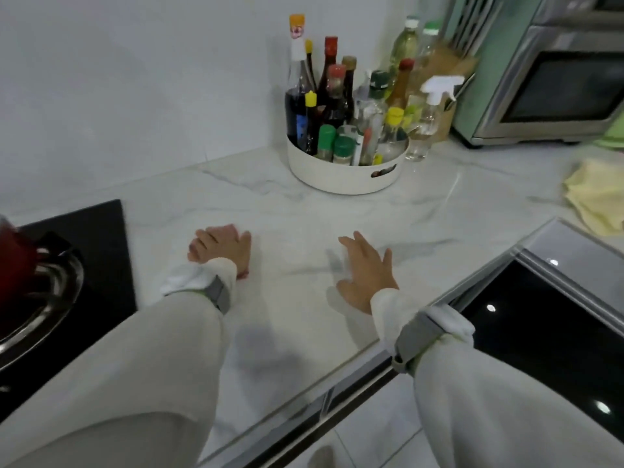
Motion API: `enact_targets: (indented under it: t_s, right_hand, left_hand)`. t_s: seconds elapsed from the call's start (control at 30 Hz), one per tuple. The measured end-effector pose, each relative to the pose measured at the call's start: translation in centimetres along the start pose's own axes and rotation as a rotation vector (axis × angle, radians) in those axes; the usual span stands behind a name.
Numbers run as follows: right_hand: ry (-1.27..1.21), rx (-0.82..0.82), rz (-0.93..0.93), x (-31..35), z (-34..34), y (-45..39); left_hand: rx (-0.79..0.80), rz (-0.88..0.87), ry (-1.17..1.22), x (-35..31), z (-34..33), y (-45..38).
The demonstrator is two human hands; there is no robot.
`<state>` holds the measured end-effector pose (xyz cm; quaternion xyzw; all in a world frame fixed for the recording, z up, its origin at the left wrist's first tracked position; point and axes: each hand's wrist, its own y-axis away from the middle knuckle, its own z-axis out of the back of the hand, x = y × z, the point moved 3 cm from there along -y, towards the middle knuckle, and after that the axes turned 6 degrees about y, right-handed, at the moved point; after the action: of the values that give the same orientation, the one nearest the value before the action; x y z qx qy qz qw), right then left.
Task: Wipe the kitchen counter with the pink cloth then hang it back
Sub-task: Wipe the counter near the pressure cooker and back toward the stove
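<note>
1. Pink cloth point(236, 261): mostly hidden under the left hand; only slivers of pink show at the fingertips and by the wrist. It lies on the bench, near the hob.
2. Left hand point(221, 246): palm down, pressed flat on the cloth, fingers close together; whether the grip closes on the cloth cannot be told.
3. Right hand point(366, 268): well apart from the left, fingers spread, grip apart, holding nothing, low over the bench.
4. Bench point(304, 214): white marble-patterned top.
5. Hob point(98, 265): black, at the left edge, carrying a pot with a metal rim.
6. Round white tray point(347, 173): at the back corner, filled with upright sauce bottles and spice jars.
7. Spray bottle point(427, 119): clear, just beside the tray.
8. Toaster oven point(547, 82): at back right.
9. Yellow cloth point(597, 197): crumpled at the right edge.
</note>
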<state>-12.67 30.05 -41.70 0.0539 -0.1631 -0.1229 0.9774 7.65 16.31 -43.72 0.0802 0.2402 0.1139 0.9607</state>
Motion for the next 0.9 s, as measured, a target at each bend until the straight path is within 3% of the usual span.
enact_targets:
  t_s: [0.07, 0.17, 0.23, 0.3, 0.4, 0.57, 0.67, 0.73, 0.83, 0.9]
  right_hand:
    - [0.013, -0.008, -0.040, -2.6, 1.2, -1.1]
    - [-0.002, -0.060, -0.116, -6.3, 2.8, -3.7]
    - [0.037, -0.103, -0.103, -7.5, 3.4, -5.0]
    - [0.119, -0.058, -0.037, -8.3, 3.6, -6.8]
    - [0.121, -0.049, 0.022, -9.0, 4.1, -9.0]
    - [0.039, -0.030, 0.052, -11.2, 5.2, -10.5]
    - [-0.016, -0.027, 0.052, -15.2, 6.3, -11.1]
    - [-0.039, -0.023, 0.044, -16.7, 6.8, -11.4]
    - [-0.049, -0.039, -0.011, -21.4, 9.2, -12.5]
    - [-0.031, -0.046, -0.009, -24.0, 10.5, -13.2]
  left_hand:
    - [0.003, -0.201, -0.120, -4.9, -3.9, 1.2]
    - [0.076, -0.653, -0.278, -13.3, -10.0, 6.3]
    - [0.170, -0.960, -0.420, -15.8, -12.2, 11.3]
    - [0.240, -1.151, -0.540, -16.5, -13.7, 13.7]
    - [0.184, -0.991, -0.358, -16.0, -11.9, 10.1]
    - [-0.121, -0.224, -0.122, -9.8, -6.6, -1.3]
    - [-0.275, 0.065, 0.014, -10.1, -7.1, -1.2]
    - [-0.294, -0.011, -0.028, -13.2, -9.1, 0.7]
    - [-0.102, -0.347, -0.171, -22.5, -16.2, 6.0]
    - [-0.003, -0.423, -0.159, -28.4, -19.2, 9.2]
